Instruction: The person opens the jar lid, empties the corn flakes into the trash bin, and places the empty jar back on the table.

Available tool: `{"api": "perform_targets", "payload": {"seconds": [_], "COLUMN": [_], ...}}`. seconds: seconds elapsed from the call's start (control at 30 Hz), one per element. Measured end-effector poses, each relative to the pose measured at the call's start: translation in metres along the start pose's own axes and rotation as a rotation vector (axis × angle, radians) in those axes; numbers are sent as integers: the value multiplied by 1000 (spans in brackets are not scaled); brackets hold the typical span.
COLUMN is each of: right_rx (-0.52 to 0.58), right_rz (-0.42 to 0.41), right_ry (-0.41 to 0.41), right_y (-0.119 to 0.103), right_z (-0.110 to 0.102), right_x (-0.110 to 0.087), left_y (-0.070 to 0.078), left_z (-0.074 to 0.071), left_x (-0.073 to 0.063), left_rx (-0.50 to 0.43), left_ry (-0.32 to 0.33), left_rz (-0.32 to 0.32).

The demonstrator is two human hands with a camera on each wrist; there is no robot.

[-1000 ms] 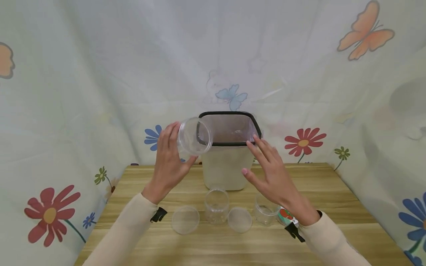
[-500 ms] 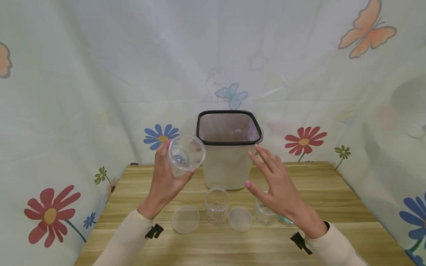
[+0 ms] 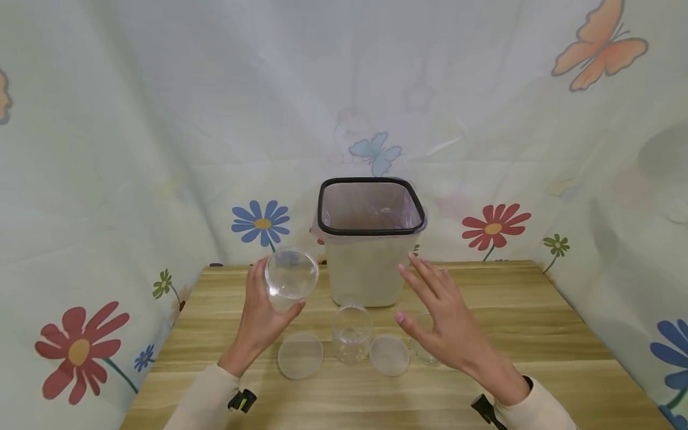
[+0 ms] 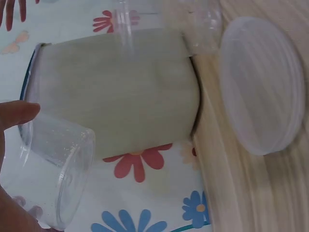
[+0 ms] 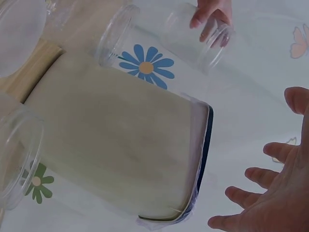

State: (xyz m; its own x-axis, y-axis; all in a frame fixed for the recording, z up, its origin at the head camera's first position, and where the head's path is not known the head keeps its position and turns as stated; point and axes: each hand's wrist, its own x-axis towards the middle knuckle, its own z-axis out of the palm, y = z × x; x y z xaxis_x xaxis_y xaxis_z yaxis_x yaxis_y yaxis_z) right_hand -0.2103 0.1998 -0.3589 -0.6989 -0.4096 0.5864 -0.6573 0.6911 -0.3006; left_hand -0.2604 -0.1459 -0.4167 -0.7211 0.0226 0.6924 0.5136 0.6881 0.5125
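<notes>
My left hand [image 3: 260,319] grips a clear plastic jar [image 3: 292,276] from its left side, thumb toward me, in front of the bin's left side and above the table. The left wrist view shows the thumb and fingers round the jar's wall [image 4: 63,164]; nothing shows inside it. My right hand [image 3: 443,319] is raised with fingers spread and holds nothing, just in front of the bin's right side. Beneath it, partly covered by the hand, stands another clear jar [image 3: 424,352]. A third clear jar [image 3: 352,343] stands mid-table between two round translucent lids, a left lid [image 3: 300,356] and a right lid [image 3: 389,356].
A pale waste bin [image 3: 366,272] with a black rim and a thin liner bag stands at the back of the wooden table [image 3: 344,400]. Behind it hangs a cloth [image 3: 258,119] printed with flowers and butterflies, which also closes off both sides.
My left hand has brought the jar down and to the left, away from the bin's rim, and changed its tilt. My right hand has sunk a little, now hiding a green-and-red item seen earlier.
</notes>
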Motion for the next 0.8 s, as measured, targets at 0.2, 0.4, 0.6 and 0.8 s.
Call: {"api": "perform_targets", "payload": {"seconds": [0.2, 0.4, 0.6, 0.8], "right_rx": [-12, -6, -9, -10], "right_rz": [3, 22, 34, 46], "right_ry": [-16, -31, -31, -42], "right_y": [1, 2, 2, 3], "right_z": [3, 8, 10, 12], "right_x": [-7, -11, -16, -24], "left_y": [-12, -27, -44, -58], "left_z": [6, 11, 21, 34], "left_x": [-12, -18, -22, -30], "left_rx": [-17, -21, -8, -2], "left_ry": [-42, -85, -159, -255], "left_rz": [-94, -183, -268, -385]}}
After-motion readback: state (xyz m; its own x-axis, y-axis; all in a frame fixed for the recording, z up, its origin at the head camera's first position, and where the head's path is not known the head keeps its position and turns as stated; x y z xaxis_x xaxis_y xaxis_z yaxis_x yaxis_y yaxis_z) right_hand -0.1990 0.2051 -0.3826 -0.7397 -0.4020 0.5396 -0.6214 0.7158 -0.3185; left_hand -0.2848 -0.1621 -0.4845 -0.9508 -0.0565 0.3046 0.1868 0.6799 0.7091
